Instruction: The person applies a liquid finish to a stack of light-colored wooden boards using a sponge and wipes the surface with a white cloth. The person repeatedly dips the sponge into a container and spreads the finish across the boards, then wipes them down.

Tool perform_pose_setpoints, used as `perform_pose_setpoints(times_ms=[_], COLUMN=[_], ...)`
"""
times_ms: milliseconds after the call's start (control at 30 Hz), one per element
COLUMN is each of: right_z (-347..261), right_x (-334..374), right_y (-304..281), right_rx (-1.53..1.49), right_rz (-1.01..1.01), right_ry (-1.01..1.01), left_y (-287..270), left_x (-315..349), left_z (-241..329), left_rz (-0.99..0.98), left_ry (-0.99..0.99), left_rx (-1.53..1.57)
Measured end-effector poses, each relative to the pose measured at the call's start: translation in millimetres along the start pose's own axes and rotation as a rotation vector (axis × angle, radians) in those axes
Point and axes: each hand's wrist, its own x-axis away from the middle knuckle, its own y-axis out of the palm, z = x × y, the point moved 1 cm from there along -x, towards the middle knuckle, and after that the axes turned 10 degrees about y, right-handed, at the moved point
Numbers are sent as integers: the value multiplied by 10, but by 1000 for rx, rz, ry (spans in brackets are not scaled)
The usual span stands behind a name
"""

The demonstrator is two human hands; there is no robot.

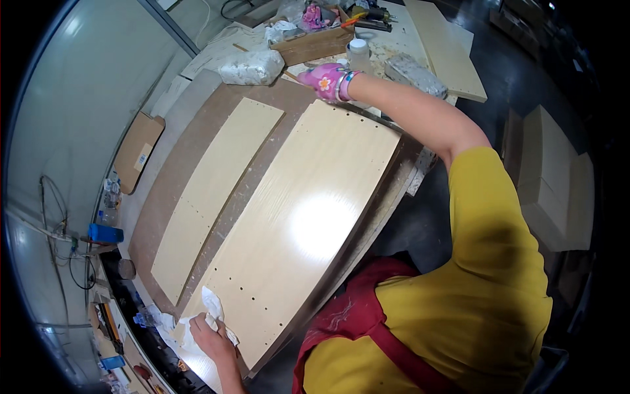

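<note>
Left hand (213, 333) with cloth (211, 303) at edge of wide board (282, 217) — tabletop strip (268, 157) alongside

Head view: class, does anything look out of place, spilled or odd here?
The hands look mismatched: the right hand, at the boards' far end, wears a pink glove, while the left hand, gripping white cloth, is bare.

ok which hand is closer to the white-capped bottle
Right. The gloved right hand is close beside the white-capped bottle; the left hand is farther off, with a white cloth at the larger board's near end.
</note>
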Motion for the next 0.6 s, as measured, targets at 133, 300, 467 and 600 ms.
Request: perform_pose_setpoints(times_ms=[133, 300, 467, 600], right_z=[146, 70, 168, -631], right_x=[121, 126, 23, 1025], right_y=[-99, -46, 182, -70], right_rx=[-95, -285, -490, -1373], right_rz=[163, 62, 300, -137], right_ry=[-52, -51, -154, 36], left_y=[8, -14, 75, 111], left_x=[-14, -40, 93, -284], left_z=[4, 48, -211, 55], left_rz=[16, 19, -4, 126], left_ry=[11, 17, -56, 28], left_rx=[-4, 14, -2, 169])
